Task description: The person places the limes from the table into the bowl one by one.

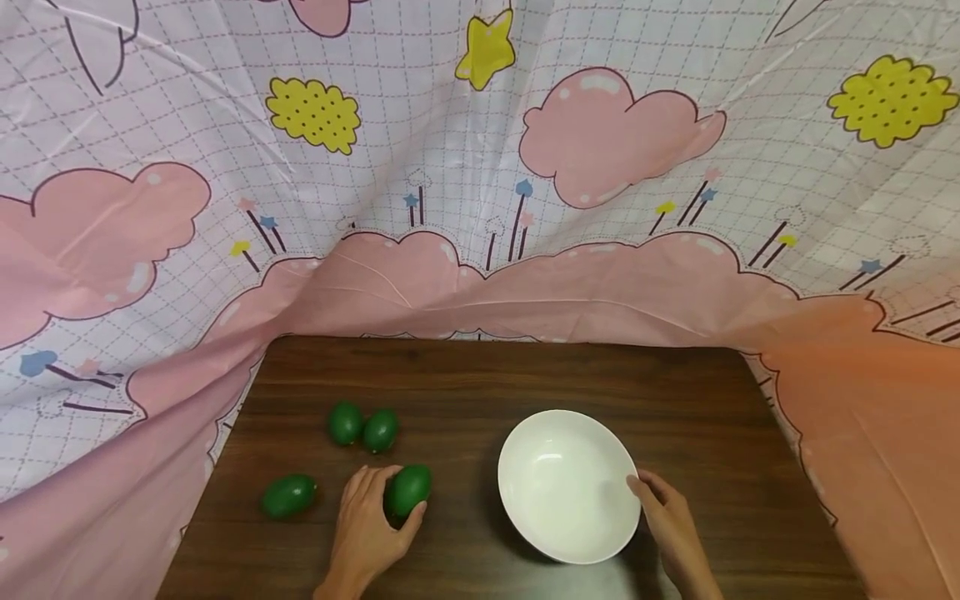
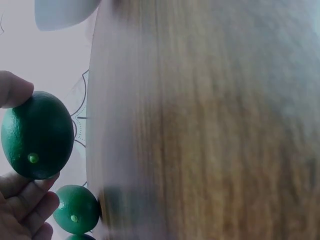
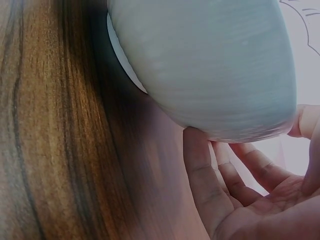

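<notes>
Fruit (image 1: 412, 490), green and smooth, sits pinched between thumb and fingers of a person's left hand (image 1: 367, 525), apart from a white bowl (image 1: 566, 492) whose right side the right hand (image 1: 672, 521) grips, thumb at the rim. Progress looks early: one piece in hand, three others, a back pair (image 1: 346, 423) and a lone fruit (image 1: 289, 496) at left, on the wooden table (image 1: 465, 558), none inside the bowl

Left hand (image 2: 22, 207) at left edge pinches green lime (image 2: 37, 135); second lime (image 2: 76, 209) lower left, third lime (image 2: 81, 237) clipped by bottom edge. White bowl (image 2: 65, 14) upper left, wood-grain tabletop (image 2: 215, 130) right.
</notes>
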The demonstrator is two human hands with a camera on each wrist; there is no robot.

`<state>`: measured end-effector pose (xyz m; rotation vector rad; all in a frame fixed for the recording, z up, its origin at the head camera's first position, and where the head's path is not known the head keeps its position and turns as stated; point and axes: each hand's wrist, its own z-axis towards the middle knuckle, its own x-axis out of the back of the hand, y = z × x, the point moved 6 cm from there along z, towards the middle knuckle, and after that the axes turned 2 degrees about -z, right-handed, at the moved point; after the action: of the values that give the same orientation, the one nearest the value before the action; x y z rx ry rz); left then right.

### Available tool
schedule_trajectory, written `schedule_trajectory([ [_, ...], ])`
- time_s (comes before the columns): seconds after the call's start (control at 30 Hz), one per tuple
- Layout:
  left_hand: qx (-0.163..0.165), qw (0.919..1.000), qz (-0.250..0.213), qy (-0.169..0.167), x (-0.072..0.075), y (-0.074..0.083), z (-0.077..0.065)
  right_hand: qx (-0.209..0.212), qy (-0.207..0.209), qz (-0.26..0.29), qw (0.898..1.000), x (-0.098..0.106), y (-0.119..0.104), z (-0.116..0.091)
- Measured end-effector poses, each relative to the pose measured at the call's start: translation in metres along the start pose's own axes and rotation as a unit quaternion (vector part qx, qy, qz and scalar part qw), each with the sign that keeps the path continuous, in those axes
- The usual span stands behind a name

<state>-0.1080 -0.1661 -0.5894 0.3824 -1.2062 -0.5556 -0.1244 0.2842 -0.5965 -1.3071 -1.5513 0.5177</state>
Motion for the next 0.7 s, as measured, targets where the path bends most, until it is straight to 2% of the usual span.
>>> schedule_trajectory([
  [0.2,-0.011,0.9999,0.0,-0.002,-0.002,0.006,0.002,-0.006,0.0,-0.001,1.0,0.0,0.001,0.001],
  [0.43,-0.025,0.9997,-0.007,-0.003,-0.005,0.015,0.005,-0.011,-0.006,0.03,0.999,0.0,0.006,0.0],
  [0.7,-0.041,0.9991,-0.011,0.006,-0.003,0.025,0.013,-0.015,-0.013,0.036,0.999,-0.001,0.008,0.0],
])
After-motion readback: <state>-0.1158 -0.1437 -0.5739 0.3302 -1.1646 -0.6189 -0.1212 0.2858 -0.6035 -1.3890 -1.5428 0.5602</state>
